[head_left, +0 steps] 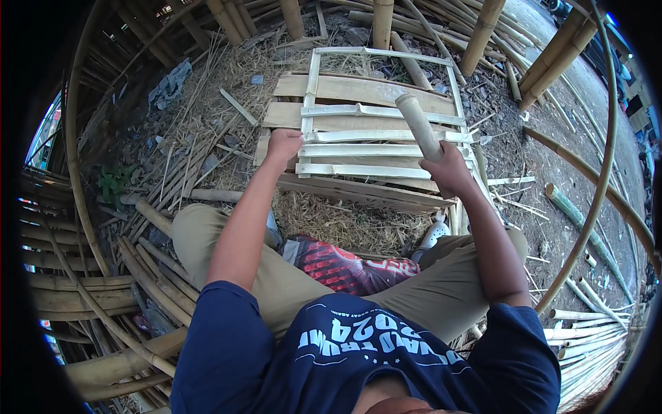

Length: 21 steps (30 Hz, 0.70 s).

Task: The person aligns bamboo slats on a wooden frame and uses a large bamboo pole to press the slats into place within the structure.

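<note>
A frame of pale split-bamboo slats [358, 110] lies on a low bench of wooden planks [358, 88] in front of me. It has two long side strips and several crosswise slats, closest together at the near end. My left hand [283, 146] is closed at the frame's left side, by the end of a crosswise slat; its fingertips are partly hidden. My right hand [448, 170] is wrapped round the lower end of a thick bamboo stick [418, 124]. The stick tilts up and away to the left, above the slats near the frame's right side.
Bamboo poles [158, 283] are heaped at my left, beside a slatted bamboo structure [76, 297]. Cut bamboo strips [586, 338] lie at the lower right. Upright posts [383, 24] stand beyond the bench. Straw and shavings [324, 217] cover the ground between my legs and the bench.
</note>
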{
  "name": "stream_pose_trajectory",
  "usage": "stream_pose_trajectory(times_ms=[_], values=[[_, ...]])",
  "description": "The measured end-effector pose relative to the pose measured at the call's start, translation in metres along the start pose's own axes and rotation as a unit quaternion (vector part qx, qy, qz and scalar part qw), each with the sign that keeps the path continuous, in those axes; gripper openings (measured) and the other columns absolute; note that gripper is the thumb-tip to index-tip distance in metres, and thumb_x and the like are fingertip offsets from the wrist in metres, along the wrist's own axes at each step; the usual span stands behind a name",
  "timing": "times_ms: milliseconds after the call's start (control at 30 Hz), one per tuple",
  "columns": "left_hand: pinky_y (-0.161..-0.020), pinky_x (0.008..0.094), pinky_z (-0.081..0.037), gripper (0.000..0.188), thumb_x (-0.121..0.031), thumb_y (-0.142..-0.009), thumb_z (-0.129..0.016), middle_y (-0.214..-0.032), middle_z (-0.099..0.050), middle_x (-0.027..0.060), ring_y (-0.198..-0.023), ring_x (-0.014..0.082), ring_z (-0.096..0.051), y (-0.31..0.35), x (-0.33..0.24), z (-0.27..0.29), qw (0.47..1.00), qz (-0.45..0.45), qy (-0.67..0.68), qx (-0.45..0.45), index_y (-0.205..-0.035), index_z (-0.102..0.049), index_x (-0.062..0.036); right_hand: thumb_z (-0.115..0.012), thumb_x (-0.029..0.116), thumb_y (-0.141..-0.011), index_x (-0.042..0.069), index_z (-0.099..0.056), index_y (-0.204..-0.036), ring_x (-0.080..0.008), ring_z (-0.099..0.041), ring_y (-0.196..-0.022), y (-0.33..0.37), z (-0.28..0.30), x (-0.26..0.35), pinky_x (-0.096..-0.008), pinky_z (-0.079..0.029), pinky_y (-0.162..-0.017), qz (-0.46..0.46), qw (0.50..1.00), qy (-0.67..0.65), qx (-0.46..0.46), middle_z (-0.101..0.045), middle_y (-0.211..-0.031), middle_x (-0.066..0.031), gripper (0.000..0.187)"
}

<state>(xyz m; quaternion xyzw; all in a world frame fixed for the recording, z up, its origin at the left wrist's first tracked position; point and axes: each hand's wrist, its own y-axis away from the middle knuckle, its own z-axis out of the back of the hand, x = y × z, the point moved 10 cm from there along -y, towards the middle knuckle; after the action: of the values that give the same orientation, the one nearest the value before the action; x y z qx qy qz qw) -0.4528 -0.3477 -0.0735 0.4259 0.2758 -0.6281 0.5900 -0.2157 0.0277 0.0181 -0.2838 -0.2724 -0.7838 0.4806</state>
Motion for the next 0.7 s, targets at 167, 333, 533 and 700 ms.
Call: stream_pose_trajectory(times_ms=[167, 333, 533, 700], values=[[-0.090, 0.0332, -0.055, 0.023, -0.010, -0.090, -0.076, -0.108, -0.080, 0.0141, -0.099, 0.0209, -0.074, -0.009, 0.010, -0.004, 0.998, 0.031, 0.051, -0.007, -0.111, -0.080, -0.0008, -0.076, 0.025, -0.079, -0.010, -0.063, -0.118, -0.0298, -0.074, -0.076, -0.004, -0.003, 0.002, -0.0422, -0.058, -0.072, -0.006, 1.000, 0.006, 0.002, -0.073, -0.089, -0.0214, 0.054], [-0.089, 0.0331, -0.055, 0.025, -0.009, -0.089, -0.077, -0.106, -0.080, 0.0139, -0.098, 0.0212, -0.075, -0.009, 0.003, -0.005, 0.999, 0.012, 0.019, -0.026, -0.112, -0.081, -0.0018, -0.081, 0.027, -0.083, -0.010, -0.062, -0.119, -0.0221, -0.071, -0.067, -0.008, -0.007, -0.003, -0.0393, -0.057, -0.062, 0.011, 1.000, 0.029, 0.003, -0.071, -0.089, -0.0183, 0.055], [-0.086, 0.0323, -0.057, 0.029, -0.011, -0.086, -0.081, -0.104, -0.080, 0.0133, -0.096, 0.0200, -0.075, -0.005, -0.004, -0.002, 0.998, -0.014, -0.050, -0.047, -0.114, -0.080, -0.0023, -0.078, 0.030, -0.078, -0.007, -0.063, -0.118, -0.0362, -0.075, -0.086, -0.006, -0.018, -0.003, -0.0455, -0.058, -0.082, 0.019, 0.999, 0.029, 0.019, -0.074, -0.098, -0.0244, 0.056], [-0.087, 0.0318, -0.056, 0.035, -0.013, -0.084, -0.084, -0.100, -0.078, 0.0105, -0.092, 0.0183, -0.073, -0.011, 0.010, 0.005, 0.998, -0.014, 0.022, -0.052, -0.117, -0.078, -0.0023, -0.079, 0.032, -0.079, -0.005, -0.063, -0.116, -0.0401, -0.074, -0.090, 0.009, -0.036, 0.016, -0.0474, -0.057, -0.084, 0.055, 0.997, 0.056, 0.025, -0.073, -0.099, -0.0263, 0.055]])
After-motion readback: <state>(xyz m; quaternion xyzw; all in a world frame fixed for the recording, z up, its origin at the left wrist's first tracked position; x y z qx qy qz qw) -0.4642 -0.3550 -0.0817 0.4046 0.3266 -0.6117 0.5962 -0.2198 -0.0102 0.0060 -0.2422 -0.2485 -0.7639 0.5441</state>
